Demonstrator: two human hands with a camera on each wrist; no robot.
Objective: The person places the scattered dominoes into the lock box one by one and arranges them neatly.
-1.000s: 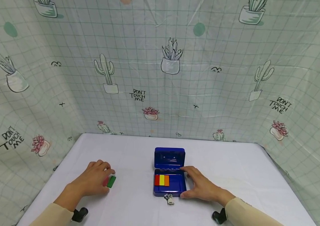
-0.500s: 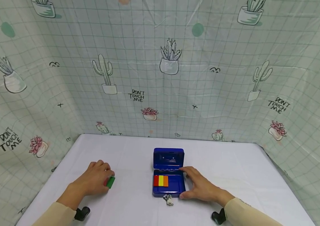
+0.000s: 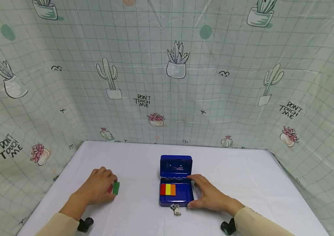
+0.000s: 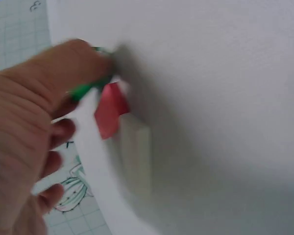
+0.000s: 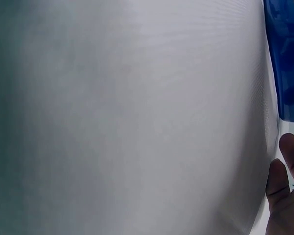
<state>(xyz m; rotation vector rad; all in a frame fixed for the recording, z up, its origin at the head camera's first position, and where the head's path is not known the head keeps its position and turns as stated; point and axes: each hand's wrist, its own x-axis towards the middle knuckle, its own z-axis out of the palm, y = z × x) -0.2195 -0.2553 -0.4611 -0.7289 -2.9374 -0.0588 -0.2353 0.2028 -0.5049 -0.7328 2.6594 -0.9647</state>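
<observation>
My left hand (image 3: pixel 98 186) pinches a green block (image 3: pixel 116 188) between thumb and fingers, at the left of the table. Beside that block, partly behind the fingers, is a red block (image 4: pixel 109 111). A pale block (image 4: pixel 136 155) stands against the red one in the left wrist view. In the middle sits a blue metal box (image 3: pixel 184 196) with its lid raised. Red (image 3: pixel 163 189), yellow (image 3: pixel 168 189) and orange (image 3: pixel 173 189) blocks lie side by side in its left part. My right hand (image 3: pixel 211 194) holds the box's right side, thumb at the front corner, index finger near the hinge.
A small silver metal piece (image 3: pixel 176 209) is at the front edge of the box. The white table (image 3: pixel 137 216) runs back to a hanging grid-patterned cloth (image 3: pixel 143 42). Black wrist devices (image 3: pixel 228 226) sit under both forearms.
The left fingers have closed on the green block, which has turned more upright and shifted slightly. The right hand and the box keep their places.
</observation>
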